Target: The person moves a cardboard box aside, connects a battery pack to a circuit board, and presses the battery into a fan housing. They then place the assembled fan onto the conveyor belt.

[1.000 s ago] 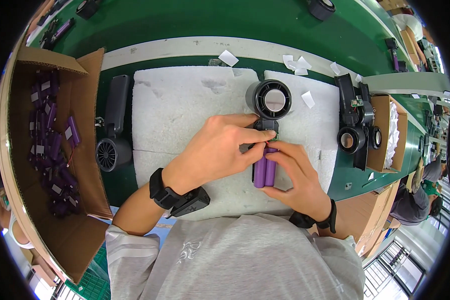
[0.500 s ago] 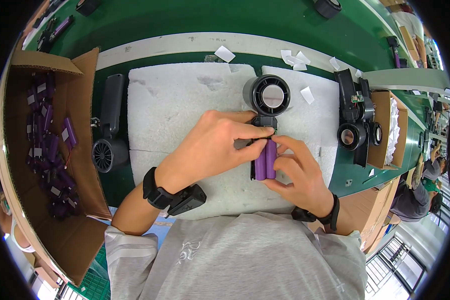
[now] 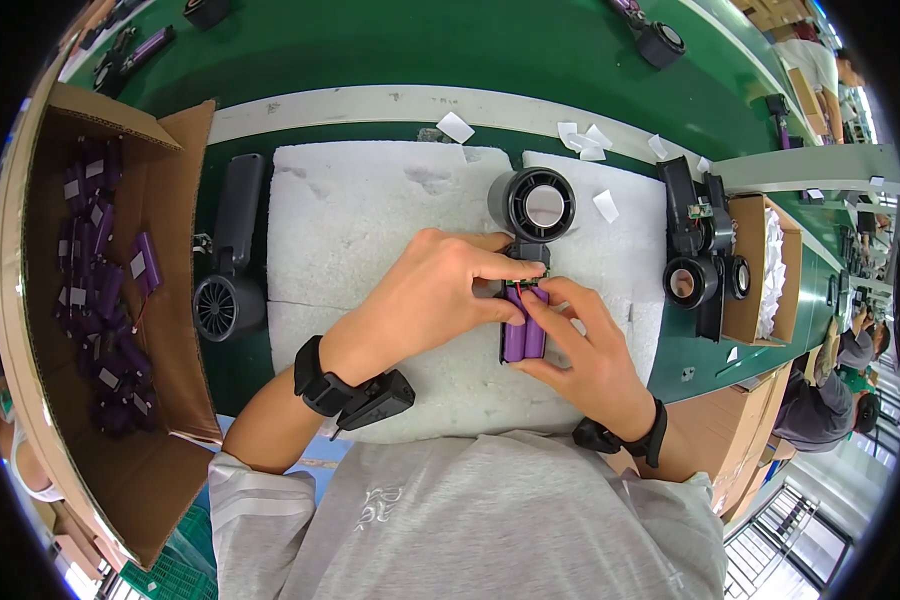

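Note:
A black handheld fan [image 3: 518, 212] lies on the white foam pad [image 3: 370, 215], its round head away from me and its handle open toward me. Two purple cylindrical cells, joined as a battery pack [image 3: 515, 343], sit in the handle. A bit of green circuit board [image 3: 540, 279] and red wire [image 3: 519, 288] show above the cells. My left hand [image 3: 420, 285] is closed on the handle at the fan's neck, thumb beside the cells. My right hand [image 3: 585, 345] pinches at the pack from the right, fingertips by the wires; part of the pack is hidden beneath them.
At left stands a cardboard box [image 3: 192, 290] of purple battery packs, with another fan [image 3: 228, 305] beside it. Open fan housings [image 3: 695, 280] and a small carton [image 3: 760, 325] lie at right. White paper pieces [image 3: 606, 206] are scattered at the pad's far edge.
The right fingers have shifted left and up over the cells, toward the wires. Red wire now shows at the pack's top. The left hand keeps its hold; the whole view has shifted slightly.

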{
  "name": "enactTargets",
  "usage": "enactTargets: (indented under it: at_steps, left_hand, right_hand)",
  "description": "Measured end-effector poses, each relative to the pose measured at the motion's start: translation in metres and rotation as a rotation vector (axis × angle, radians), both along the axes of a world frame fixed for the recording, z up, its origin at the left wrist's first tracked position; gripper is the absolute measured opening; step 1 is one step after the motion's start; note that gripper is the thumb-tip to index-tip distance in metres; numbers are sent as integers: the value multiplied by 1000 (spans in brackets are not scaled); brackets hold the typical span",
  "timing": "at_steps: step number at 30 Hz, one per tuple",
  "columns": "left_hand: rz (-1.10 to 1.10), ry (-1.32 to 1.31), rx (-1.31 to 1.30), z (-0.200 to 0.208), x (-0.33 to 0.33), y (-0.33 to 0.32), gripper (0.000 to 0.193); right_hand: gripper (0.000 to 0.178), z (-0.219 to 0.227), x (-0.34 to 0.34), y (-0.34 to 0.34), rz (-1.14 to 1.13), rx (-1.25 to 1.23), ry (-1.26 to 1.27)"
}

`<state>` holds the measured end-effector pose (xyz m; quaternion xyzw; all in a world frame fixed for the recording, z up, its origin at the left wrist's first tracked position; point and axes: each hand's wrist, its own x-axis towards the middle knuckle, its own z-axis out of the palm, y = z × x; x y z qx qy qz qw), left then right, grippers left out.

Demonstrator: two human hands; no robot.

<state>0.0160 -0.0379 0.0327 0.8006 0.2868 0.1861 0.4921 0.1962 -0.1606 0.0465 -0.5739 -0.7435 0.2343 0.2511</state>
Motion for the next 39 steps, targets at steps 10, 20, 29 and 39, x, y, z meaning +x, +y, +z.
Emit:
enactTargets:
  at_steps: [10, 20, 29, 39]
  left_hand:
    - [261, -205, 56, -7, 2, 5, 51]
    - [352, -214, 255, -30, -3, 4, 33]
    - [279, -278, 93, -33, 1, 8, 23]
    - [373, -332, -252, -26, 2, 24, 30]
  right_hand:
    - [56, -16, 19, 70, -219, 261, -265]
    - [39, 32, 128, 127, -463, -172, -878]
    - [24, 82, 105, 88, -345, 131, -652]
    - [35, 77, -39, 79, 661, 133, -465]
